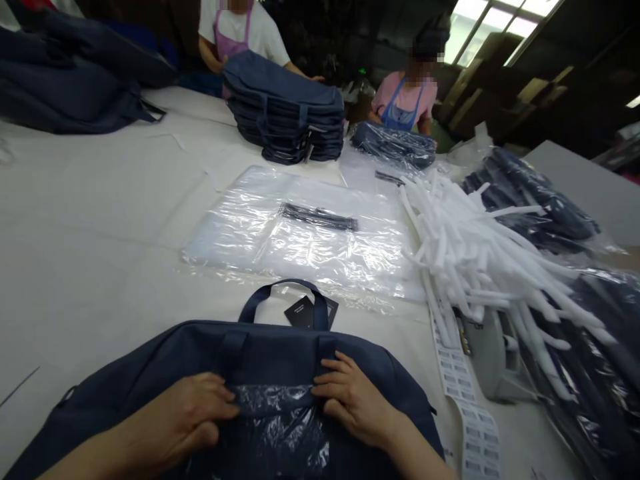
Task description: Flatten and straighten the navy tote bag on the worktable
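A navy blue bag (165,363) lies flat on the white table right in front of me, its handle (280,297) and a black hang tag (303,312) pointing away. My left hand (187,417) and my right hand (350,397) both pinch the edge of a clear plastic piece (273,413) lying on the bag's front. The two hands sit a short way apart, fingers curled onto the plastic.
A stack of clear plastic bags (310,243) with black ties (317,217) lies beyond. White foam strips (475,257) pile at the right beside a label roll (470,407). Folded navy bags (285,117) stand further back near two people. Bagged items (590,320) fill the right edge.
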Demonstrator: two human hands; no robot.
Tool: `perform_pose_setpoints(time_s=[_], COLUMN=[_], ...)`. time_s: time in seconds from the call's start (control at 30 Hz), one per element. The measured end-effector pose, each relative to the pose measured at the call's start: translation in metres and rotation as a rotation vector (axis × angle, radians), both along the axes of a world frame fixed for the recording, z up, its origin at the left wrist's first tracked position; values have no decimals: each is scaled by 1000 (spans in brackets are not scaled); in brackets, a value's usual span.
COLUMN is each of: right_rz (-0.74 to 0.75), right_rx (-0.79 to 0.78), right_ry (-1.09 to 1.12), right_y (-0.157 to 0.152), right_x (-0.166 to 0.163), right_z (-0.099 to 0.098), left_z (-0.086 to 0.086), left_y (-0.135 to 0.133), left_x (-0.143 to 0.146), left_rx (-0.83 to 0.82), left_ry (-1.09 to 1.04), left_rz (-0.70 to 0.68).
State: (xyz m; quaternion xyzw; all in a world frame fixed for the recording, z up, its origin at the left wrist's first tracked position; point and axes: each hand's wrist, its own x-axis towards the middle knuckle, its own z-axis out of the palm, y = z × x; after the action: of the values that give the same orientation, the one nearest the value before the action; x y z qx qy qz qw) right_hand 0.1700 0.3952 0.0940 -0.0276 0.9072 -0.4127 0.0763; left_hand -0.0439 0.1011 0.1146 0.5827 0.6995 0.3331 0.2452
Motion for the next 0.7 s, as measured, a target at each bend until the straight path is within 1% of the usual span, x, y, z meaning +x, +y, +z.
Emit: perform_pose_setpoints(time_s=[0.03,0.07,0.1,0.13,0.17,0.23,0.3,0.37,0.4,0.43,0.47,0.53,0.57,0.63,0.7], right_rz=[13,11,-4,-32,-70,-182,-306,-379,-376,-340,-276,-81,37,310,581], right_rx=[42,61,68,69,69,70,68,87,115,153,194,259,276,270,220], right_ry=[-18,-6,29,80,139,245,272,233,209,191,183,200,229,310,389], right_y=[-4,-6,-7,-6,-3,10,31,57,70,83,95,113,119,126,127], right_x=[2,1,0,-3,-6,-13,-21,-29,-33,-38,-44,-57,-65,-84,-104], right_z=[-4,-7,-9,-10,-9,-6,-5,-8,-11,-15,-19,-28,-32,-40,-50], left_z=[1,3,4,4,2,-7,-24,-40,-45,-46,-43,-28,-17,2,11], left_y=[2,9,22,39,60,107,153,187,198,205,207,199,190,165,132], left_x=[0,-2,-7,-14,-22,-39,-56,-70,-76,-79,-81,-80,-77,-66,-53], left_rx=[6,29,55,81,101,113,43,-66,-112,-143,-143,-63,-3,118,188], left_ry=[111,197,258,307,357,480,602,658,660,654,631,534,472,376,404], left_rz=[-2,44,114,186,228,242,240,240,235,225,221,233,225,152,56])
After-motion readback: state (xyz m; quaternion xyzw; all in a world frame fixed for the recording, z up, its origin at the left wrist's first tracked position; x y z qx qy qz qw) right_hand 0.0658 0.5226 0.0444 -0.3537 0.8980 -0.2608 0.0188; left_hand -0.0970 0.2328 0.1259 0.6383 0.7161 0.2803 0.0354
